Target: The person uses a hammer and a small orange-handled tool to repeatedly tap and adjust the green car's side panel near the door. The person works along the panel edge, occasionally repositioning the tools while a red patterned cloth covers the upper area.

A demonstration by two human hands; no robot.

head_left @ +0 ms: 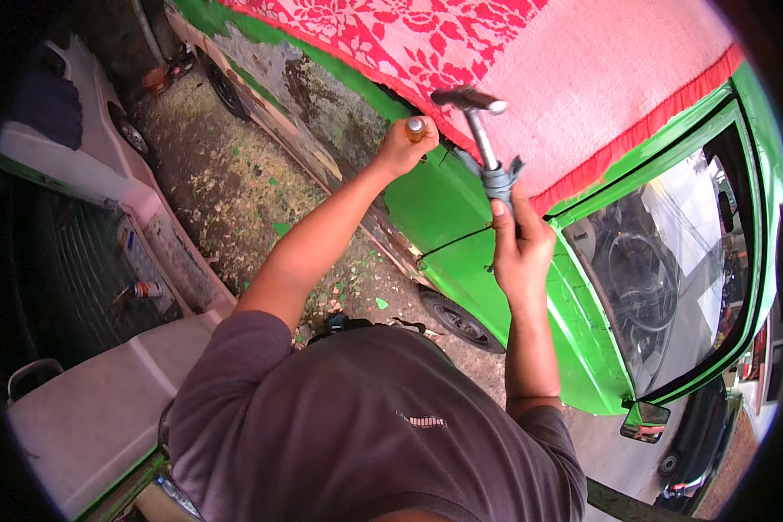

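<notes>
Hammer (480,130) is clamped in the right hand (522,250), the left hand (400,155) gripping an amber handle (416,130).

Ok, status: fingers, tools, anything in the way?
Right fingers gripping hammer. Left fingers round amber-handled tool, far end hidden; hammer head apart from it. Red-edged blanket over green vehicle, close to left fingers.

Hands (400,150) (524,252) grip a hammer (485,143) and an amber-handled tool (415,127).
</notes>
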